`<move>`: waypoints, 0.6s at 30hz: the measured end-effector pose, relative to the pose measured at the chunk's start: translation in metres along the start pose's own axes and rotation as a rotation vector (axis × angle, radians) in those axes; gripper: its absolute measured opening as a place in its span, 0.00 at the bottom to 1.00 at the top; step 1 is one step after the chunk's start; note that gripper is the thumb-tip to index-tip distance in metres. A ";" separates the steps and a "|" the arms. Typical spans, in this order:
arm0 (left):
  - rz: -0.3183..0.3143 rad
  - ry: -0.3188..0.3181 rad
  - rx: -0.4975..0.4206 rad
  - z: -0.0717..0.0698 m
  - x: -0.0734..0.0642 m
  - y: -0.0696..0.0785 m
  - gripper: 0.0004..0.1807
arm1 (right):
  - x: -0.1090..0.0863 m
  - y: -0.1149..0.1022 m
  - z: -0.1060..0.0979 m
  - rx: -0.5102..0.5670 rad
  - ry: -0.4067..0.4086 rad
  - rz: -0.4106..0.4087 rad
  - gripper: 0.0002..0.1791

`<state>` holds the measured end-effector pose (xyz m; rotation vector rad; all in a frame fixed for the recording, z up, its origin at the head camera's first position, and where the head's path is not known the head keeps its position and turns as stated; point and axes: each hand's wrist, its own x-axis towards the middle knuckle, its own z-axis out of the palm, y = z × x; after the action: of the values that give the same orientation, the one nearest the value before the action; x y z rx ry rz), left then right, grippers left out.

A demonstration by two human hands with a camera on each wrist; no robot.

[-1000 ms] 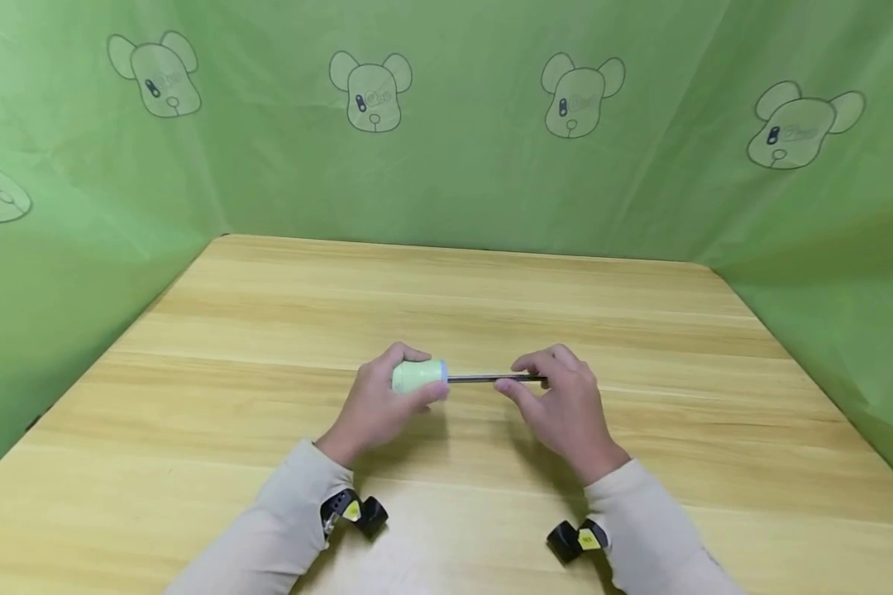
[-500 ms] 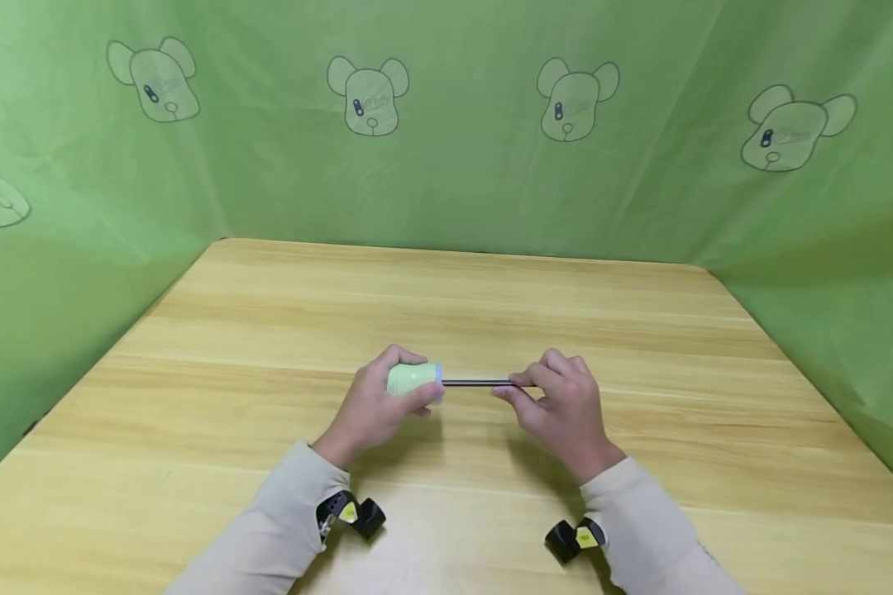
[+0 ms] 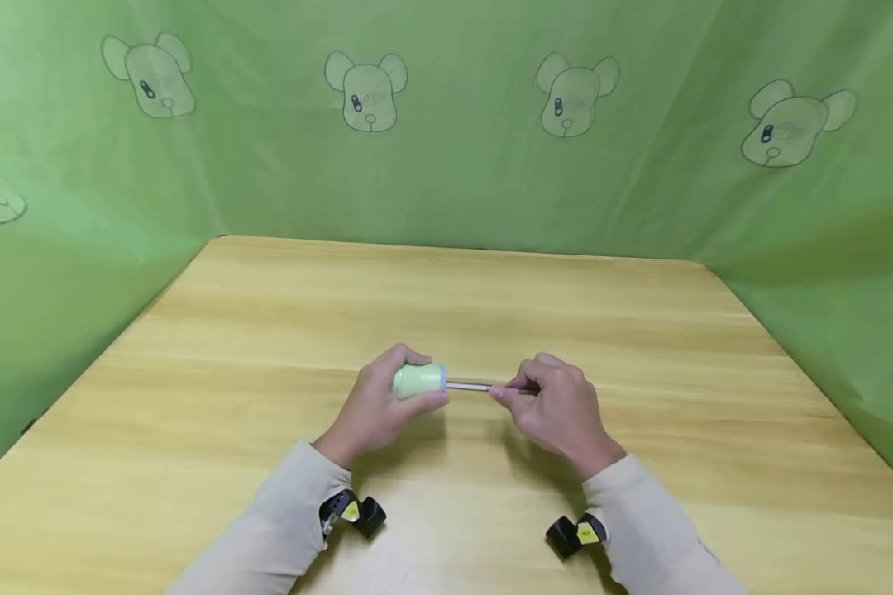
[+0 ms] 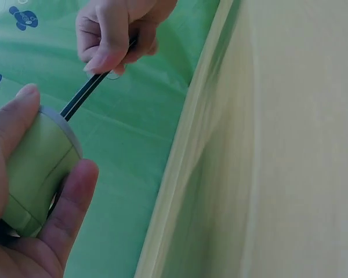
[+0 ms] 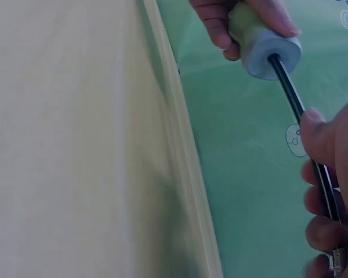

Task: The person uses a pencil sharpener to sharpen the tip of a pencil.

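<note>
Green curtain (image 3: pixel 461 182) with bear-head outlines (image 3: pixel 370 95), pale wood-grain table (image 3: pixel 446 297)

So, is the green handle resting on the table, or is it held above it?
Held above the table: the left hand grips the green handle, and both wrist views show green curtain, not the table, behind it.

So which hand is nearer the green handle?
Left: the left hand grips the green handle itself; the right hand holds the thin rod, apart from the handle.
</note>
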<state>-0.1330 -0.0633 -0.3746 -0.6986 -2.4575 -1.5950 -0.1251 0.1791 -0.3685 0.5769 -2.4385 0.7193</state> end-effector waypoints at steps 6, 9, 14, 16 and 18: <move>-0.071 0.022 -0.050 0.000 0.001 0.003 0.22 | 0.004 -0.002 0.004 -0.001 0.158 -0.028 0.15; -0.105 0.021 -0.099 -0.001 0.002 0.005 0.22 | 0.006 -0.002 0.004 0.054 0.189 -0.042 0.18; -0.146 0.006 -0.170 -0.001 0.002 0.006 0.22 | 0.008 0.001 0.004 0.068 0.293 -0.161 0.21; -0.167 0.000 -0.184 0.000 0.001 0.006 0.22 | 0.007 0.003 0.005 0.063 0.324 -0.214 0.18; -0.179 -0.006 -0.197 -0.001 -0.001 0.007 0.21 | 0.006 0.005 0.006 0.065 0.342 -0.255 0.17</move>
<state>-0.1296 -0.0616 -0.3688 -0.5200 -2.4507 -1.9230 -0.1340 0.1778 -0.3710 0.7107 -1.9910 0.7260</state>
